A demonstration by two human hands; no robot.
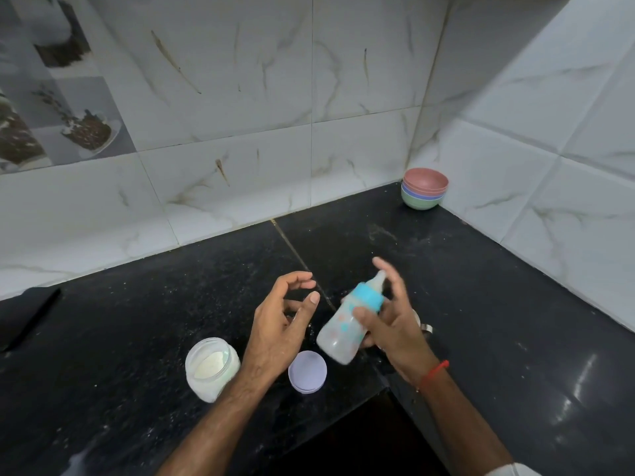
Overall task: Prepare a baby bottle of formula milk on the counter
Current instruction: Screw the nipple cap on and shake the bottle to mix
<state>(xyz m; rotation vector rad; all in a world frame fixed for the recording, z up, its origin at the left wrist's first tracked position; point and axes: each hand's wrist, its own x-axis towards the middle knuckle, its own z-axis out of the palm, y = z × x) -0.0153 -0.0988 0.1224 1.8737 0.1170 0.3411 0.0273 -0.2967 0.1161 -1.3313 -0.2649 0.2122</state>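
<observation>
Bottle [343,324]: clear body with small coloured prints, blue collar, pale teat on top; tilted, teat pointing up and away, blurred, held above the counter [481,269]. Right hand [395,324]: thumb across the bottle's front, palm behind it, fingers loosely spread rather than clenched; red thread on the wrist. Left hand [285,321]: just left of the bottle, not touching it, half open with fingers curled, holding nothing. Lid [307,371]: lilac, round, flat on the counter just below and left of the bottle. Jar [211,369]: open, clear, white powder inside, left of the bottle beyond the left forearm. Bowls [424,188]: nested stack, pink on top, green at the base, well beyond the bottle in the tiled corner. Metal item: small, mostly hidden behind the right hand; kind cannot be told.
</observation>
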